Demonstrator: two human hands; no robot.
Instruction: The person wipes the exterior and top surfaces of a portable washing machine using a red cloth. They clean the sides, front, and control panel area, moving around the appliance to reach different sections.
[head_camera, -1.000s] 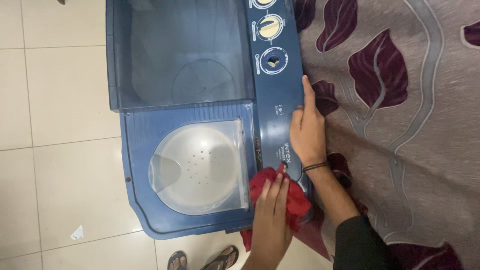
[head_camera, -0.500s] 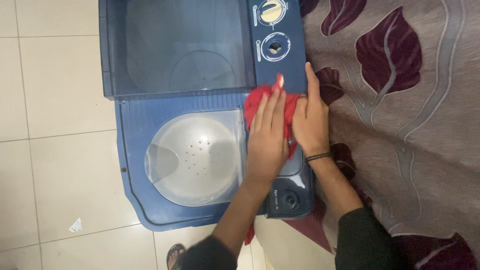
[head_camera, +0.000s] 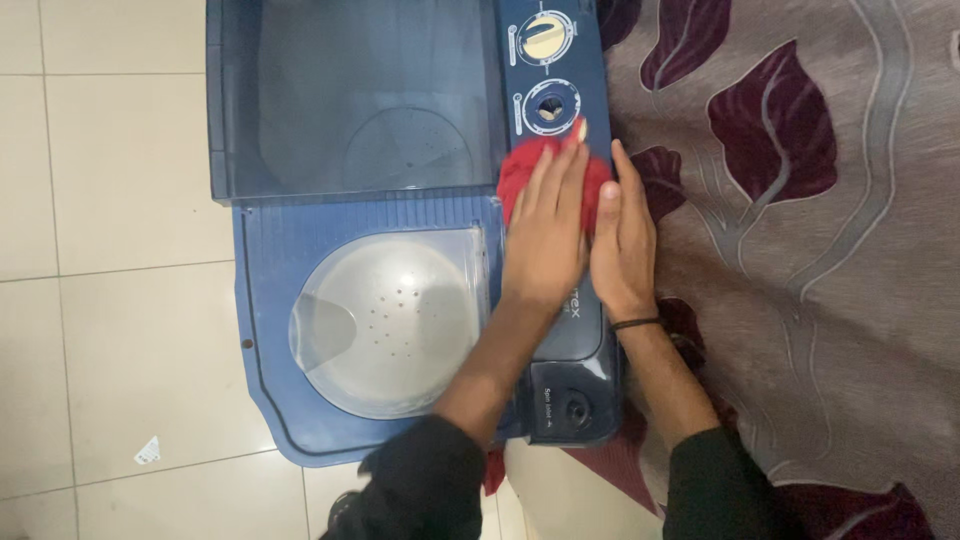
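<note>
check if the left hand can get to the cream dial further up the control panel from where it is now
Probably yes. The left hand presses the red cloth flat on the blue control panel, just below the empty knob socket. The cream dial is next up the panel, with nothing lying between.

Black sleeves on both forearms; thin black band, right wrist (head_camera: 636, 323).
</note>
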